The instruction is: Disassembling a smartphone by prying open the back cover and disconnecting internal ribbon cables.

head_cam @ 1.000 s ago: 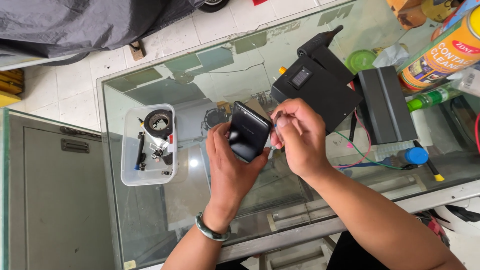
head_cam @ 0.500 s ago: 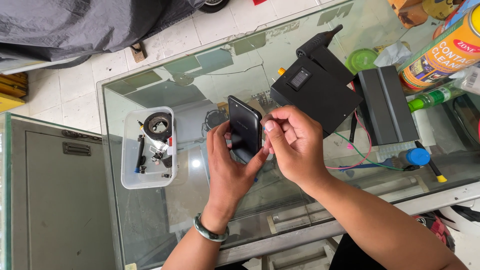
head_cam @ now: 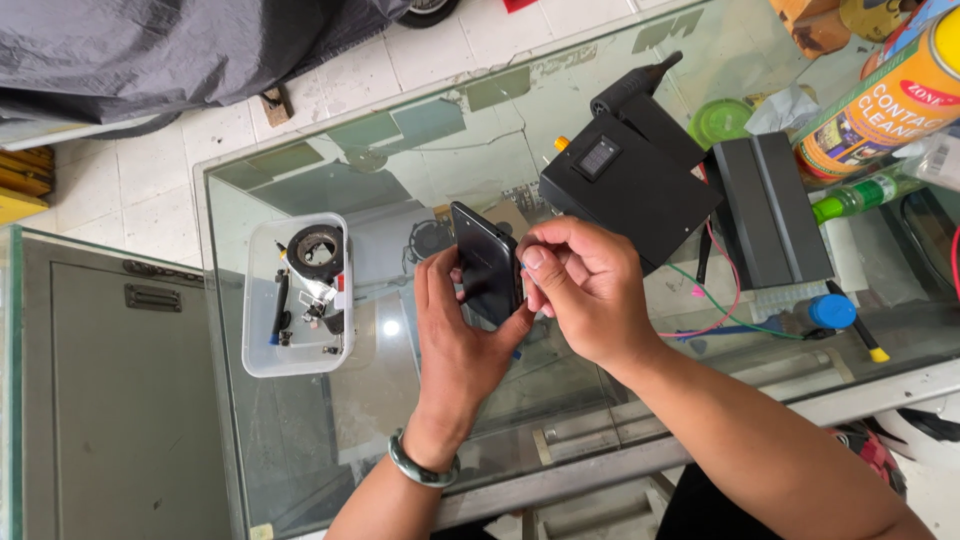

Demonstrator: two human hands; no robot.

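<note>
Left hand (head_cam: 462, 340) cradles the slim black phone (head_cam: 487, 262) edgewise; right hand (head_cam: 585, 290) pinches its side, maybe with a tool. Slippery, fragile.

A glossy black smartphone (head_cam: 487, 262) above a smooth glass tabletop (head_cam: 420, 150); beside it, a translucent plastic tray (head_cam: 262, 352).

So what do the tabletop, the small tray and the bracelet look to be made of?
Tabletop: clear glass, since the floor tiles show through it and it reflects light. Tray: translucent whitish plastic, probably, with soft rounded walls. Bracelet on the left wrist: glossy grey-green, possibly stone or glass; cannot tell which.
</note>
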